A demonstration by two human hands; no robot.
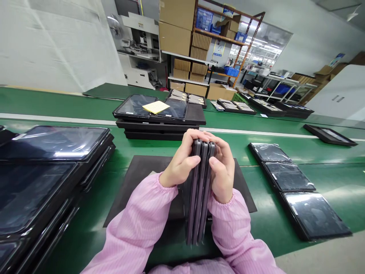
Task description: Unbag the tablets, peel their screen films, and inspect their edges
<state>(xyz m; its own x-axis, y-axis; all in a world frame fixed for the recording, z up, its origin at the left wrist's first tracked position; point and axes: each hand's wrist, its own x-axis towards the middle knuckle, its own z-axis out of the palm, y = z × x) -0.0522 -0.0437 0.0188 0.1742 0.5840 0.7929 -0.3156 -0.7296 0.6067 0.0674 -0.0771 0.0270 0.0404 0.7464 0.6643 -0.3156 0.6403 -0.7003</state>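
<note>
Between my two hands, three dark tablets (202, 182) are pressed together on edge, their thin sides turned toward me. My left hand (182, 161) wraps the left face and upper end, its thumb near the side edge. On the opposite face, my right hand (222, 167) grips in the same way, its thumb along the edge. Behind and below them, a black mat (145, 171) lies on the green table. The screens of the held tablets do not show, and most fingertips are hidden.
Stacked trays of tablets (57, 140) fill the left side. Ahead stands another tray stack (162, 127) with a yellow paper (156, 107) on top. Three tablets lie in a black tray (291, 179) at right. Trays of small parts (236, 106) line the green table's (228, 137) far side.
</note>
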